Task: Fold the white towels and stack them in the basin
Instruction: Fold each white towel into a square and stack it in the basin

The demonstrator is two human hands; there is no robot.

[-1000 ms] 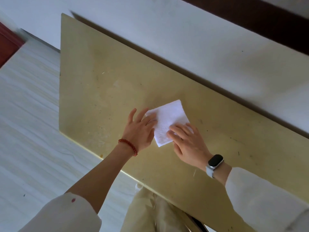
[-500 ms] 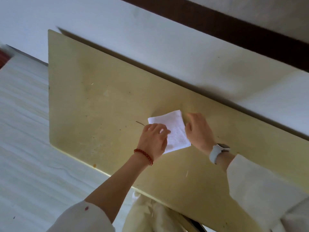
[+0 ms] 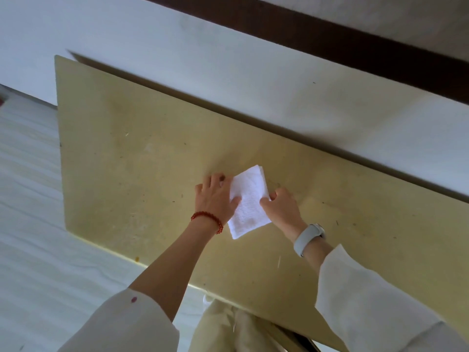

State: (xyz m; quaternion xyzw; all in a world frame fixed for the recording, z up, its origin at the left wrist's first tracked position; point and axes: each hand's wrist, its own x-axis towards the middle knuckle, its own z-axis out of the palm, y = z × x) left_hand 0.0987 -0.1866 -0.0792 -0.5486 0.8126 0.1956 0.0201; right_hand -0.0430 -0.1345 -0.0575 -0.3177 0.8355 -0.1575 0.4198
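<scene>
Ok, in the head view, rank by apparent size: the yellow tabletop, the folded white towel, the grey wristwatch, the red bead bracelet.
1. Yellow tabletop, by far.
2. Folded white towel.
3. Grey wristwatch and red bead bracelet: they look alike, so I won't rank them.

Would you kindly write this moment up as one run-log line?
stage: folding | towel: folded, flat on table | left hand: on towel's left edge | right hand: pinching right edge | basin: not in view
</scene>
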